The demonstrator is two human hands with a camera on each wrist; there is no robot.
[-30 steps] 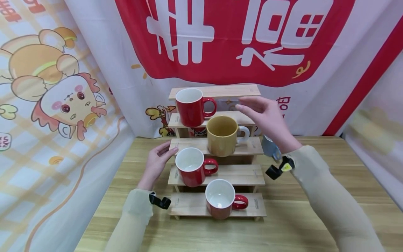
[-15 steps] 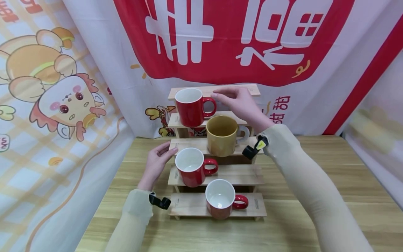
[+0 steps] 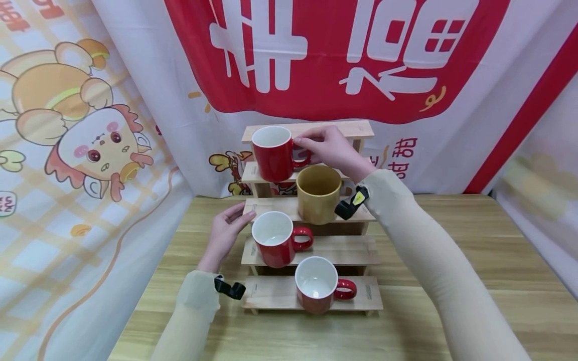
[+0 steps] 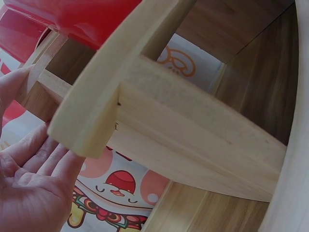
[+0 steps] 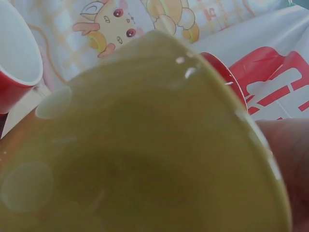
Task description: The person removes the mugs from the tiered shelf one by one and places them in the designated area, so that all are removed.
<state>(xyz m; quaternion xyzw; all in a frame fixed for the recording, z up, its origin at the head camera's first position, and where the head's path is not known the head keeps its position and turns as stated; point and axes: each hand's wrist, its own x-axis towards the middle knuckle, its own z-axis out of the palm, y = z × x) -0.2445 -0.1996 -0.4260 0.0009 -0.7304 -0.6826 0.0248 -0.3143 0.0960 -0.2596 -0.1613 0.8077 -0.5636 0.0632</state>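
Observation:
A tiered wooden rack (image 3: 336,249) stands on the table, with mugs on its steps. At its left end my left hand (image 3: 228,228) grips the middle step, thumb above and fingers below; the left wrist view shows that hand (image 4: 38,179) at the end of the wood. My right hand (image 3: 331,148) pinches the handle of the upper red mug (image 3: 272,155), which stands upright on the second step from the top. The fingers hide part of the handle. Just below the right hand is a mustard-yellow mug (image 3: 317,198), which fills much of the right wrist view.
Another red mug (image 3: 274,245) stands one step below the yellow one, and a third red mug (image 3: 316,288) on the lowest step. Both handles point right. A printed cloth (image 3: 406,165) hangs close behind the rack, another (image 3: 90,240) along the left.
My right hand has moved left and slightly down, from right of the rack onto the red mug's handle. A blue cup seen earlier beside the rack is out of sight. The left hand is unchanged.

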